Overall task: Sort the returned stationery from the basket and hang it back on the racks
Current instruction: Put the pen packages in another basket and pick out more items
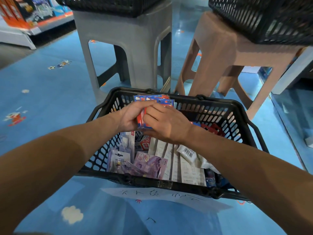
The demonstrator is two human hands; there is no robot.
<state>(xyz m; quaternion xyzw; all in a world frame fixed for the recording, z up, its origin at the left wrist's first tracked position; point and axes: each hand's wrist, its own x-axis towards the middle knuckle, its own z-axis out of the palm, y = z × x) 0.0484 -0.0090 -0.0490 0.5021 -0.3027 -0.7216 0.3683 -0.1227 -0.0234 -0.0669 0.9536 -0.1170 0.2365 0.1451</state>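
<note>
Two hands meet over the black shopping basket (221,103), both holding one small stack of red-and-blue carded packets (158,99). The left hand (133,117) curls round the stack's left edge and the right hand (166,125) pinches its right side. Below them in the basket lie purple packets (149,165), long white packs (188,168) and a small box (145,145) marked 12. The basket sits on the blue floor (50,102). Behind it, a grey stool (135,48) carries a second basket (110,5) and a brown stool (227,53) carries a third basket (264,19).
</note>
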